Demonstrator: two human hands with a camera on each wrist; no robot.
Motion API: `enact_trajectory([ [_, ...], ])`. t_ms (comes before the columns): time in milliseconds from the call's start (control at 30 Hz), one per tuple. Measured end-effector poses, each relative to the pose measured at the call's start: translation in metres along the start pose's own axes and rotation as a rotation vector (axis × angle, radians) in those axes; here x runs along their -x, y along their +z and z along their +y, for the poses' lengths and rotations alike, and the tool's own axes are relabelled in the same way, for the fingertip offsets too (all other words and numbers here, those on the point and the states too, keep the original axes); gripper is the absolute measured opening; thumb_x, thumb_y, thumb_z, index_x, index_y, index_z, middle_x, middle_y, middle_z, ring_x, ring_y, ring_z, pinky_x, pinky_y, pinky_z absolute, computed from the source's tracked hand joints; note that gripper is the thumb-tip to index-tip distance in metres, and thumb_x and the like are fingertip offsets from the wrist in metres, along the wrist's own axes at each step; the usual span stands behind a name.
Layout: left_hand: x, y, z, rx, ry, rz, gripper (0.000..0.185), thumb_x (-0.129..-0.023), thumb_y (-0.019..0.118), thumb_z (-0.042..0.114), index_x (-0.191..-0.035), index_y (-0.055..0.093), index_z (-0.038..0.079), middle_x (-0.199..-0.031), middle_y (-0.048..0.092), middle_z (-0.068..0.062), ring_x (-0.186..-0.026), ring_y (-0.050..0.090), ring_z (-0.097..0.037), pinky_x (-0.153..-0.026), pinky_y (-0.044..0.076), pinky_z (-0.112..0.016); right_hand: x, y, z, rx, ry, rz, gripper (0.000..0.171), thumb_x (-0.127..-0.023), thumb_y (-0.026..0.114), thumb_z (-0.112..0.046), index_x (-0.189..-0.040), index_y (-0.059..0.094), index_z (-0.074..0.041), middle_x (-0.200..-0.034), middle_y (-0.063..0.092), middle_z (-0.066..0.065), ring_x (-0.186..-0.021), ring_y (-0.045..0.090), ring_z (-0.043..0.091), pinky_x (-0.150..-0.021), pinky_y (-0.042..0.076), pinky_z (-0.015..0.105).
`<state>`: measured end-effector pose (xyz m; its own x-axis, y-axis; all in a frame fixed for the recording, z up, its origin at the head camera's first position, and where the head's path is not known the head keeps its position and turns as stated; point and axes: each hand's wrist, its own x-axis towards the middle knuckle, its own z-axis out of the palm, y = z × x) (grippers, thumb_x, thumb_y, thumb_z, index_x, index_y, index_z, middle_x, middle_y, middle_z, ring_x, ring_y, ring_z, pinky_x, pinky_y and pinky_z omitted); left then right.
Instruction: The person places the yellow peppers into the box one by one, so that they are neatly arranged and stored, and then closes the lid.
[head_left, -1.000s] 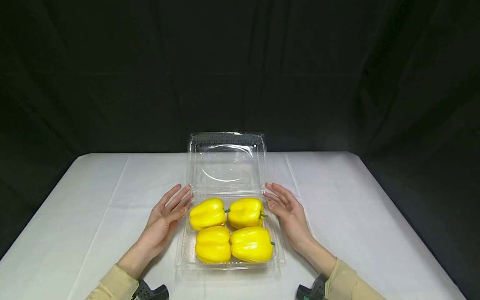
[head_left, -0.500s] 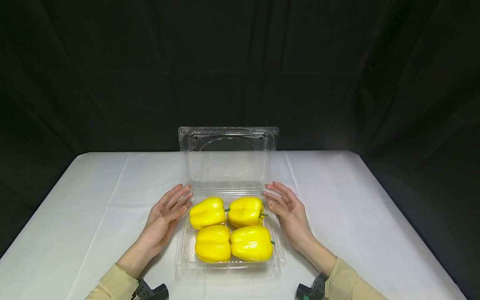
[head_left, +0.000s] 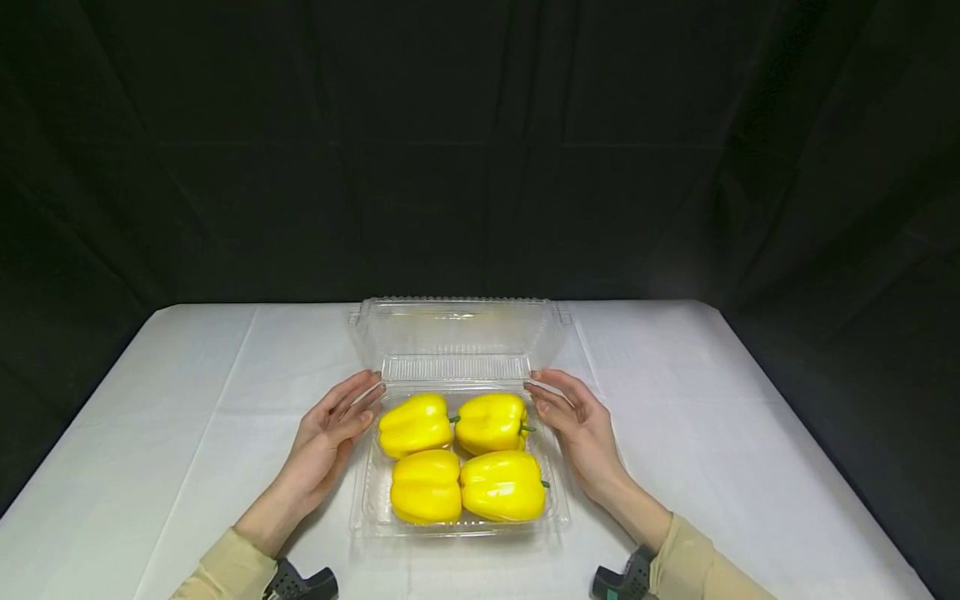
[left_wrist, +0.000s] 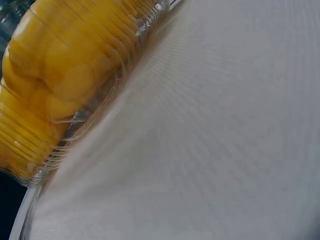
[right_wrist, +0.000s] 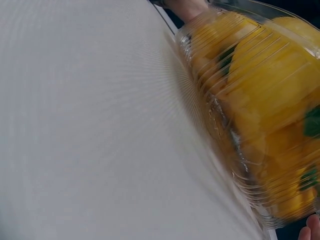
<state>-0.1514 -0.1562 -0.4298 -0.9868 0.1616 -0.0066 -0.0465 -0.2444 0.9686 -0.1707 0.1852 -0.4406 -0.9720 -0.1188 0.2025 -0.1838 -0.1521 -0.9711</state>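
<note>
- The left hand (head_left: 330, 437) lies at about 9 o'clock of the clear clamshell container (head_left: 459, 525). Its fingers are straight and spread, and their tips rest against the box's left wall near the hinge corner. It grips nothing.
- The container sits at the middle of the white tablecloth (head_left: 187, 417), toward the near edge. Four yellow peppers (head_left: 465, 458) fill its tray, two at 12 o'clock and two at 6 o'clock, packed touching each other.
- The lid (head_left: 457, 333) stands at 12 o'clock of the tray on its hinge, tipped forward over the peppers. It is neither flat open nor shut.
- The right hand (head_left: 577, 425) lies at about 3 o'clock of the tray. It is likewise flat and relaxed, with its fingertips at the right hinge corner, and it holds nothing.
- Both wrist views show only the ribbed tray wall, yellow pepper behind it and the cloth, all blurred.
- By my judgement the step in hand is closing the box, with the hands flanking the tray to steady it.
- The next move seems to call for both hands to rise to the lid's front corners, bring it down squarely over the peppers and press rim to rim. The tall peppers may resist the lid.
</note>
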Motion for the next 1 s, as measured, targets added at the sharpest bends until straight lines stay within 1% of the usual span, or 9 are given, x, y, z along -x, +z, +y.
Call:
enact_trajectory([
  [167, 0.001, 0.002, 0.000, -0.023, -0.009, 0.054, 0.053, -0.097, 0.060, 0.000, -0.145, 0.040, 0.006, -0.146, 0.050, -0.006, -0.129, 0.054, -0.008, -0.108, 0.044, -0.023, 0.002, -0.002, 0.000, 0.023, 0.006, 0.036, 0.045, -0.095, 0.063, 0.000, -0.137, 0.047, 0.007, -0.136, 0.061, 0.012, -0.122, 0.062, 0.015, -0.105, 0.049, 0.029],
  [300, 0.000, 0.006, 0.001, -0.059, -0.037, 0.118, 0.042, -0.094, 0.060, -0.004, -0.131, 0.050, 0.012, -0.128, 0.061, 0.003, -0.118, 0.060, -0.006, -0.101, 0.049, -0.020, 0.004, 0.000, -0.003, 0.080, 0.048, 0.109, 0.046, -0.093, 0.065, 0.002, -0.136, 0.050, 0.002, -0.127, 0.065, 0.000, -0.118, 0.063, 0.009, -0.102, 0.050, 0.025],
  [367, 0.001, 0.007, 0.002, -0.073, -0.024, 0.136, 0.037, -0.093, 0.060, -0.006, -0.124, 0.053, 0.013, -0.127, 0.061, 0.004, -0.116, 0.059, -0.005, -0.098, 0.050, -0.019, 0.007, 0.000, -0.004, 0.139, 0.068, 0.143, 0.047, -0.092, 0.067, -0.001, -0.136, 0.052, -0.002, -0.124, 0.064, -0.007, -0.117, 0.061, 0.005, -0.099, 0.051, 0.022],
  [467, 0.004, 0.007, 0.003, -0.086, 0.028, 0.127, 0.023, -0.097, 0.058, -0.003, -0.117, 0.055, 0.009, -0.140, 0.056, -0.003, -0.121, 0.059, -0.007, -0.099, 0.050, -0.020, 0.013, 0.002, -0.006, 0.178, 0.058, 0.147, 0.045, -0.094, 0.066, -0.003, -0.137, 0.055, -0.004, -0.131, 0.062, -0.004, -0.118, 0.060, 0.007, -0.097, 0.052, 0.022],
  [533, 0.008, 0.007, 0.004, -0.110, 0.051, 0.120, 0.012, -0.101, 0.057, 0.006, -0.113, 0.056, 0.005, -0.147, 0.051, -0.006, -0.125, 0.058, -0.010, -0.102, 0.048, -0.020, 0.018, 0.003, -0.007, 0.181, 0.047, 0.137, 0.039, -0.098, 0.063, -0.008, -0.136, 0.057, -0.002, -0.139, 0.059, 0.001, -0.119, 0.061, 0.009, -0.097, 0.051, 0.022],
  [633, 0.016, 0.007, 0.007, -0.133, 0.053, 0.093, 0.018, -0.104, 0.052, 0.018, -0.111, 0.054, 0.001, -0.154, 0.044, -0.009, -0.136, 0.050, -0.019, -0.109, 0.042, -0.021, 0.028, 0.003, -0.010, 0.160, 0.035, 0.107, 0.035, -0.102, 0.055, -0.011, -0.135, 0.057, -0.001, -0.149, 0.050, 0.006, -0.124, 0.058, 0.013, -0.102, 0.048, 0.022],
  [767, 0.032, 0.008, 0.011, -0.138, 0.019, 0.040, 0.025, -0.105, 0.047, 0.020, -0.116, 0.052, -0.001, -0.158, 0.038, -0.007, -0.147, 0.032, -0.028, -0.110, 0.039, -0.020, 0.046, 0.002, -0.016, 0.124, 0.045, 0.059, 0.036, -0.106, 0.045, -0.015, -0.137, 0.054, 0.001, -0.155, 0.042, 0.008, -0.139, 0.043, 0.013, -0.110, 0.038, 0.017],
  [833, 0.042, 0.008, 0.012, -0.149, 0.008, 0.014, 0.027, -0.104, 0.046, 0.018, -0.122, 0.050, -0.002, -0.159, 0.035, -0.007, -0.145, 0.034, -0.025, -0.107, 0.041, -0.020, 0.055, 0.003, -0.020, 0.097, 0.045, 0.021, 0.038, -0.107, 0.041, -0.015, -0.139, 0.052, 0.003, -0.156, 0.038, 0.010, -0.143, 0.035, 0.014, -0.112, 0.034, 0.016],
  [1000, 0.062, 0.005, 0.015, -0.181, -0.036, -0.061, 0.041, -0.100, 0.051, 0.012, -0.140, 0.042, 0.006, -0.159, 0.029, -0.006, -0.134, 0.045, -0.009, -0.103, 0.044, -0.021, 0.077, 0.006, -0.028, 0.112, 0.054, -0.050, 0.040, -0.105, 0.041, -0.009, -0.143, 0.048, 0.001, -0.157, 0.035, 0.010, -0.140, 0.039, 0.015, -0.108, 0.037, 0.018],
])
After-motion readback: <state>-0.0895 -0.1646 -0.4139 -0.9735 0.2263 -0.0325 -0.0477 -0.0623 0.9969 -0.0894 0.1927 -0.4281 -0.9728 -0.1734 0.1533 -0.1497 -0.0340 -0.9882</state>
